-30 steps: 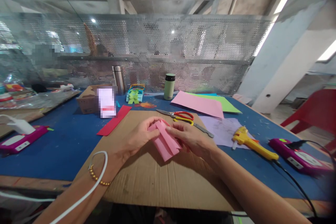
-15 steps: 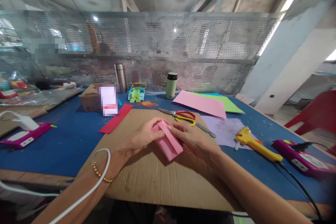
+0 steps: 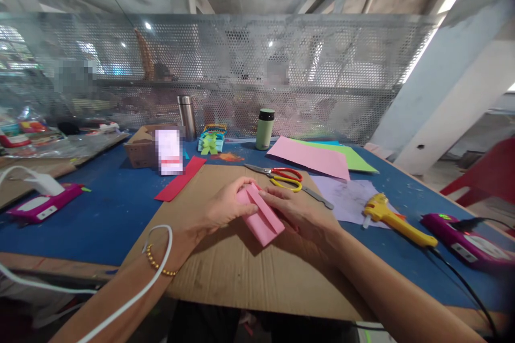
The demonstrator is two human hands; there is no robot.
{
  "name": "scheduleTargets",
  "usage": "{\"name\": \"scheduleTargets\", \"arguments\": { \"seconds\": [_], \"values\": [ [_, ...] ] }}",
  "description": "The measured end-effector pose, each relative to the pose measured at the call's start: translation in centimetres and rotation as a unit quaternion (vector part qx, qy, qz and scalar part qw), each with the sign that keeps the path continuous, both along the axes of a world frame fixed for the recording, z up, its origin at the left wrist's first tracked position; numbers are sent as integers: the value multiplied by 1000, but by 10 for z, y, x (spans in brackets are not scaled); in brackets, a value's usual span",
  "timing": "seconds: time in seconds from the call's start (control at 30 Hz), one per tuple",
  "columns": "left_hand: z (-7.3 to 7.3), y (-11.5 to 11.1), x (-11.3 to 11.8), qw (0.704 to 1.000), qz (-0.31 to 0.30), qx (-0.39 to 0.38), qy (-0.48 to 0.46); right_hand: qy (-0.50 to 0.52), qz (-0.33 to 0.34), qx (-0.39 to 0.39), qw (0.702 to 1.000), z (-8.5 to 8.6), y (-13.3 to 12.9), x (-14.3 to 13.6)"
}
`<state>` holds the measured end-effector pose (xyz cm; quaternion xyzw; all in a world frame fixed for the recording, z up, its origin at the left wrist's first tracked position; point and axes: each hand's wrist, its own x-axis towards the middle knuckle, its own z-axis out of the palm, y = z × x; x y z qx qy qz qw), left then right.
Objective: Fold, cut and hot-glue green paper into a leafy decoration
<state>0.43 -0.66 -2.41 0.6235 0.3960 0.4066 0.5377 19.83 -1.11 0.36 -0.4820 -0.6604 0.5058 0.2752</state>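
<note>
The small dark mark low on the pale green round bottle with a black neck, at the far middle, is too tiny to read. The white and red sign at the far left is too blurry to read. The left hand grips the folded pink paper strip, with its thumb lying flat on top. The right hand has bent fingers pinching the paper's right side. Both arms reach in from the near edge. The paper is over the flat brown cardboard sheet, near the middle.
</note>
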Motion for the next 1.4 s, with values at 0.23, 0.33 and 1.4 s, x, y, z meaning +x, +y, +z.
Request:
{"name": "scheduleTargets", "arguments": {
  "seconds": [0.23, 0.33, 1.4],
  "values": [
    [-6, 5, 0, 993, 34, 55, 94, 38, 11, -14, 999, -13, 7, 0],
    [-9, 8, 1, 991, 39, 75, 103, 60, 12, -14, 998, -16, 7, -1],
    [3, 3, 8, 994, 99, -19, -47, 1, 63, 27, 998, -7, -1, -6]
  ]
}}
